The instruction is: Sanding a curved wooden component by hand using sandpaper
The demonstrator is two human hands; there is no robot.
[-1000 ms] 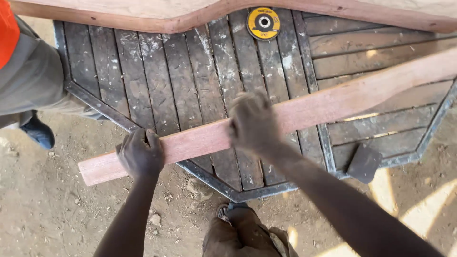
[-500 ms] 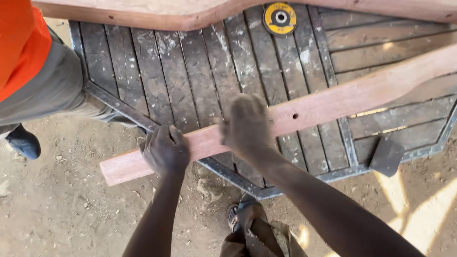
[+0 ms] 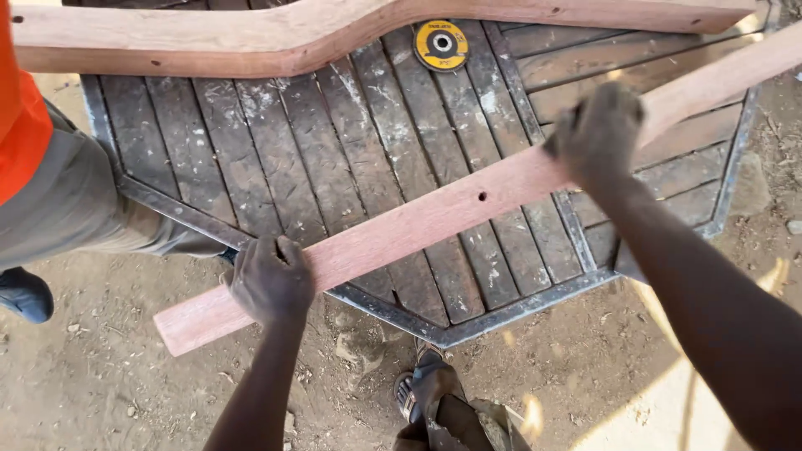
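The long reddish-brown wooden plank (image 3: 434, 219) lies slantwise across a dark slatted wooden platform with a metal frame (image 3: 351, 159), its near end jutting out over the sandy ground (image 3: 83, 392) and its far end running off the upper right of the view. The left hand (image 3: 271, 280) is closed over the plank near its lower end, fingers wrapped down over the far edge; the right hand (image 3: 597, 134) is clamped on it further up, just past a small drilled hole (image 3: 482, 197).

To handle the plank well, it seems wise to keep both grips firm and well apart as they are, so the long piece stays level and does not swing or scrape the slats.

A second, curved pale plank (image 3: 334, 33) lies along the platform's far edge, with a yellow round grinding disc (image 3: 441, 46) just beside it. Another person's grey trouser leg (image 3: 75, 209), orange top and dark shoe show at the left, cut off by the frame. The plank's far end is out of view, the palms and thumbs are hidden beneath the hands, and the sandalled foot (image 3: 422, 392) below is partly hidden.
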